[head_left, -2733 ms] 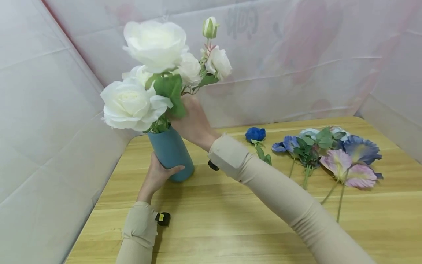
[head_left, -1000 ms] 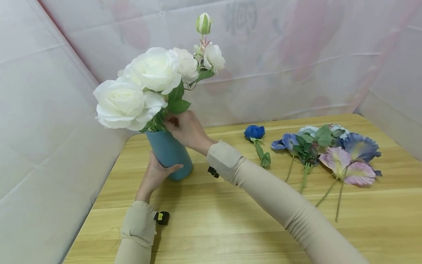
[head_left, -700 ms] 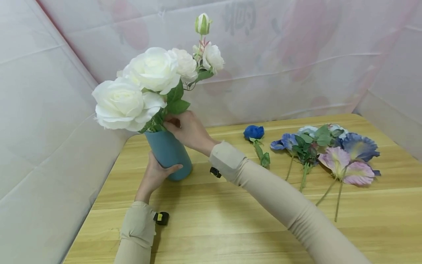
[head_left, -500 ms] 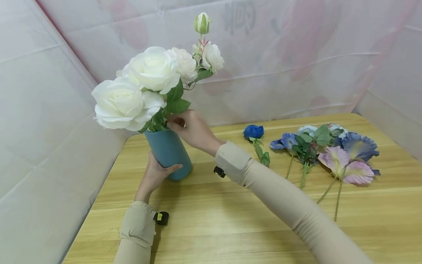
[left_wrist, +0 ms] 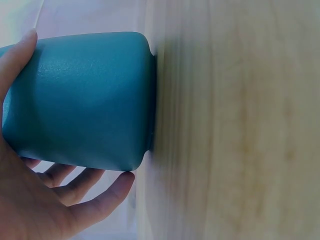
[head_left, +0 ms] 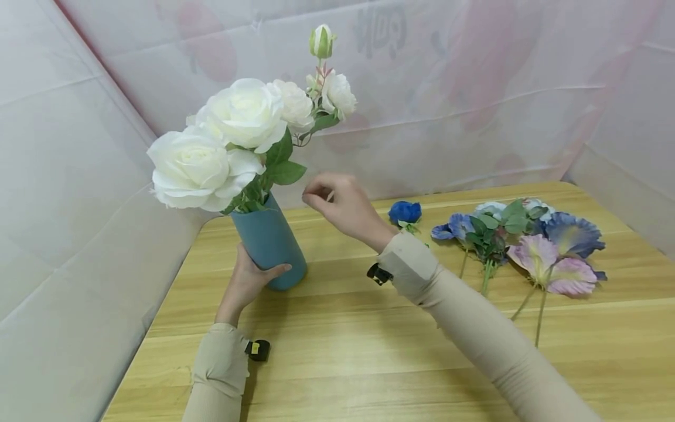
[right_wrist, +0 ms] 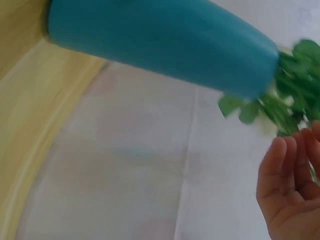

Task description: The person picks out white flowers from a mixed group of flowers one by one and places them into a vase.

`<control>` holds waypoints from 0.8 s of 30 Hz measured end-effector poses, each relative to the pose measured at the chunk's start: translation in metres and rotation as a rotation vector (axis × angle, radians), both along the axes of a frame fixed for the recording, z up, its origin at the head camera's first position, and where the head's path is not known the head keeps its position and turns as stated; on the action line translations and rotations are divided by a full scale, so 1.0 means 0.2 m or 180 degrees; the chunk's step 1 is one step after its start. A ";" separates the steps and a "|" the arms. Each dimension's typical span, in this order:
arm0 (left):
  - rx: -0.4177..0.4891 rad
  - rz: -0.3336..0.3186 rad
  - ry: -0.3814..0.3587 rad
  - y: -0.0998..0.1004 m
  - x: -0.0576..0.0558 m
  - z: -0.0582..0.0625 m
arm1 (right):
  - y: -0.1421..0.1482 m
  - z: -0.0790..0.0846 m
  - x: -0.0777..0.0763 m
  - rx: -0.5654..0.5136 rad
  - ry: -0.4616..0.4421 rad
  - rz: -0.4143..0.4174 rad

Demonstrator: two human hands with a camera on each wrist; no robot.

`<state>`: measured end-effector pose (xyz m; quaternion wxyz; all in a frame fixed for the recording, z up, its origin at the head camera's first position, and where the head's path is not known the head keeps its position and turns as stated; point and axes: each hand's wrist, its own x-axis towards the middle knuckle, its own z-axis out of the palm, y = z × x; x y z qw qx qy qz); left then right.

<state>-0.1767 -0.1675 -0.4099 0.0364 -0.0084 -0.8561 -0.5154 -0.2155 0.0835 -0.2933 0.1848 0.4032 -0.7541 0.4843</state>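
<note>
A blue vase (head_left: 271, 240) stands on the wooden table at the left, holding several white roses (head_left: 245, 114) with green leaves. One white bud (head_left: 321, 42) rises above the other blooms. My left hand (head_left: 248, 280) grips the vase low down, thumb across the near side; in the left wrist view its fingers (left_wrist: 102, 197) curve along the vase's side, close to the base. My right hand (head_left: 348, 205) is in the air to the right of the vase, apart from the stems, fingers loosely bent with nothing in them. The right wrist view has its fingertips (right_wrist: 295, 142) near the leaves.
A blue rose (head_left: 405, 212) lies behind the right forearm, its stem mostly hidden. Further right lie blue-purple flowers (head_left: 575, 233), pink ones (head_left: 535, 255) and pale blue ones (head_left: 491, 209) with green stems. White printed cloth walls (head_left: 448, 135) border the table (head_left: 327, 363).
Earlier my right hand lowered a white rose into the vase and pinched at the stems. It has now let go and moved right. My left hand has kept its grip on the vase.
</note>
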 end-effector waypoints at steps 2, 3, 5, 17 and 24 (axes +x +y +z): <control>-0.0006 -0.0005 -0.0007 0.00 0.00 0.00 | 0.05 0.02 0.00 0.0016 -0.0153 -0.0046; -0.0005 -0.0002 -0.0008 0.00 0.00 0.00 | 0.07 0.04 0.00 0.0017 -0.0263 -0.0066; 0.0012 -0.0007 -0.0016 0.00 0.00 0.00 | 0.12 0.06 0.00 0.0021 -0.0409 -0.0100; 0.0074 0.0004 -0.0073 -0.01 0.00 -0.01 | 0.41 0.09 0.00 0.0031 -0.0365 -0.0423; 0.0124 -0.0038 -0.0051 -0.01 0.00 -0.01 | 0.57 0.05 0.05 0.0169 -0.0315 -0.0646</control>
